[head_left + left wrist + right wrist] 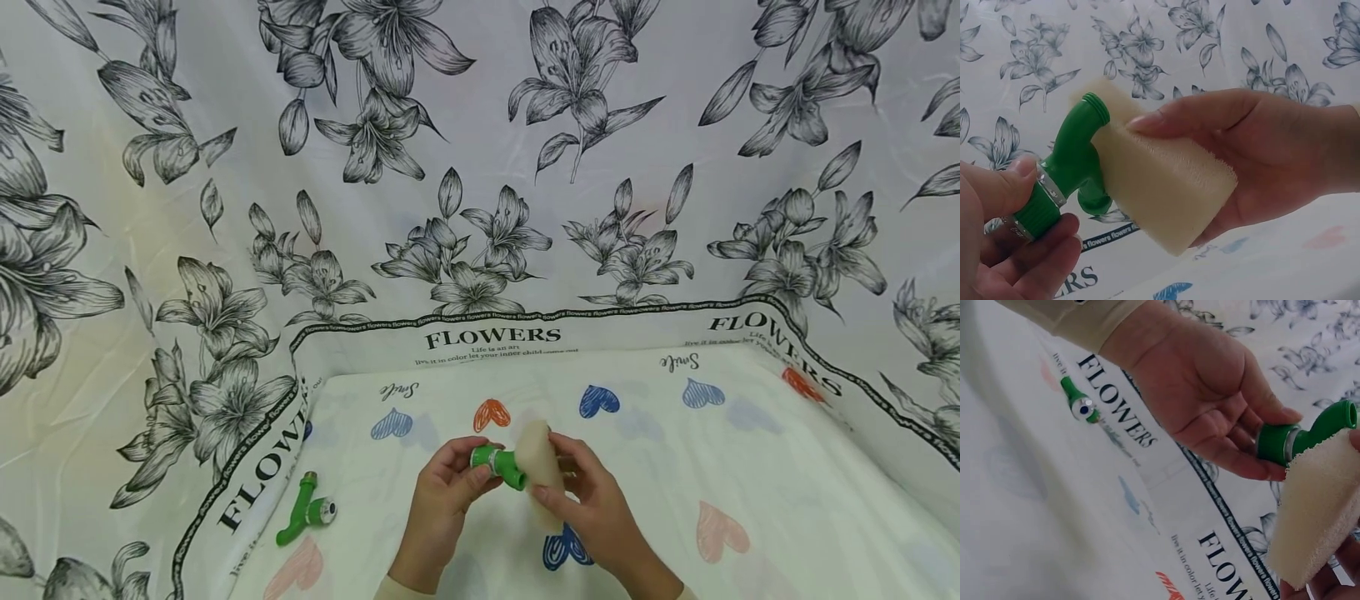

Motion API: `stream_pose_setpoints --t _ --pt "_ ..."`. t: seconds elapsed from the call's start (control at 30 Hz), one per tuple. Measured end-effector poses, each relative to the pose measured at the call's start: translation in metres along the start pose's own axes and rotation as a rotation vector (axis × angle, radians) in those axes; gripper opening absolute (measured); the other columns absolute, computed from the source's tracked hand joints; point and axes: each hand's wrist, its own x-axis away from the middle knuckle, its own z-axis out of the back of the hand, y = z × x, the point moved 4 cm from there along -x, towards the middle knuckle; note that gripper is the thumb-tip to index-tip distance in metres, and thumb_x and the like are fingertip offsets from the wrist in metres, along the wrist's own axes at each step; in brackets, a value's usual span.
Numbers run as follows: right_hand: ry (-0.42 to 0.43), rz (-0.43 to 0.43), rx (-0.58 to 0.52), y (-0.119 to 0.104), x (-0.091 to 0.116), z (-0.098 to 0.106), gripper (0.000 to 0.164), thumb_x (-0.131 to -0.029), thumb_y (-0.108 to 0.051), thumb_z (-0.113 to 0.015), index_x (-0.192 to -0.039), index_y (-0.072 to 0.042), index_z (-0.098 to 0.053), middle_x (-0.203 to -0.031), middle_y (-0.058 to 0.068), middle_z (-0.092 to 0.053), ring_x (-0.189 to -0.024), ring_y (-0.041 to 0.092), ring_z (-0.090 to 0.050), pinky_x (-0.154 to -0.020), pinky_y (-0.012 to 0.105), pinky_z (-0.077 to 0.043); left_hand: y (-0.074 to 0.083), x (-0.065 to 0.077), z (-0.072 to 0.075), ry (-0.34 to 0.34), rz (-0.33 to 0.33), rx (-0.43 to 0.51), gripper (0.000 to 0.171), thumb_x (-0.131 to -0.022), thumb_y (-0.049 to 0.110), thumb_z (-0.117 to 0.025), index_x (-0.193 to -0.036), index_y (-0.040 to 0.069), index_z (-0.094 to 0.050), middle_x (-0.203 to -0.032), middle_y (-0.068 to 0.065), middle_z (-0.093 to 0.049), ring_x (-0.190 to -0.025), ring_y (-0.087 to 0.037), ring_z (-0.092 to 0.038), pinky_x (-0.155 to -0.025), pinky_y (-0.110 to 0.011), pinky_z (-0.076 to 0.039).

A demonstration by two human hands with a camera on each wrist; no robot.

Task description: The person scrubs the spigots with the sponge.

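Observation:
My left hand [448, 492] pinches a green tap-like pipe fitting [1072, 153] by its ribbed collar, between thumb and fingers. The fitting has a silver ring, a curved threaded spout and a short side branch. In my right hand [592, 492] is a cream sponge [1166, 181], gripped with the thumb on one face and the fingers behind. The sponge lies against the fitting's spout side in the left wrist view. Both are held above the cloth. Part of the right fingers is hidden behind the sponge.
A second green fitting [306, 510] with a silver-ringed end lies on the cloth at the left. The white cloth [637, 450] carries printed hearts. Behind and at the sides hangs a flower-printed curtain [480, 167].

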Motion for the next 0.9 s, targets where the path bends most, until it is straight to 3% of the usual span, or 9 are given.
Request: stream_pose_setpoints --t 0.13,0.27,0.37,0.63,0.9 --pt "-0.094 -0.009 -0.054 -0.0036 0.002 -0.004 0.06 -0.098 -0.015 -0.083 -0.154 -0.018 -0.06 -0.147 0.007 -0.06 -0.124 0.034 -0.062 -0.104 0.035 -0.057 -0.0003 -0.0002 0.0026 0.022 0.009 -0.001 0.041 -0.103 0.002 -0.075 -0.139 -0.009 -0.057 -0.134 -0.027 -0.068 -0.117 -0.033 -0.073 -0.101 -0.049 -0.059" --pt "-0.158 0.05 -0.052 -0.0077 0.0039 -0.0074 0.062 -0.099 -0.011 -0.08 -0.157 -0.018 -0.057 -0.147 0.008 -0.058 -0.127 0.036 -0.06 -0.106 0.037 -0.056 -0.0011 -0.0006 0.0054 0.047 0.015 0.009 0.037 -0.103 0.003 -0.075 -0.136 -0.003 -0.062 -0.134 -0.026 -0.069 -0.117 -0.033 -0.073 -0.101 -0.049 -0.059" --pt "-0.147 0.071 -0.036 -0.0085 0.0041 -0.0075 0.062 -0.099 -0.011 -0.08 -0.156 -0.018 -0.057 -0.145 0.007 -0.059 -0.126 0.035 -0.061 -0.105 0.035 -0.056 -0.0014 -0.0006 0.0052 0.05 0.012 0.006 0.036 -0.103 0.003 -0.075 -0.136 -0.002 -0.062 -0.133 -0.026 -0.069 -0.115 -0.033 -0.074 -0.1 -0.049 -0.06" --pt "-0.098 0.104 0.008 -0.0076 0.0029 -0.005 0.063 -0.096 -0.011 -0.084 -0.154 -0.019 -0.059 -0.142 0.004 -0.061 -0.124 0.033 -0.061 -0.102 0.035 -0.058 -0.0009 0.001 0.0032 0.049 -0.045 -0.026 0.041 -0.1 -0.004 -0.075 -0.136 -0.014 -0.056 -0.128 -0.023 -0.072 -0.107 -0.024 -0.073 -0.09 -0.034 -0.062" --pt "-0.006 0.106 0.086 -0.0044 -0.0019 0.0003 0.063 -0.096 -0.016 -0.086 -0.153 -0.021 -0.061 -0.138 0.0 -0.061 -0.12 0.029 -0.061 -0.1 0.035 -0.059 0.0001 0.0016 -0.0016 0.008 -0.04 -0.015 0.043 -0.102 -0.002 -0.074 -0.137 -0.015 -0.055 -0.128 -0.024 -0.072 -0.108 -0.023 -0.073 -0.093 -0.035 -0.062"
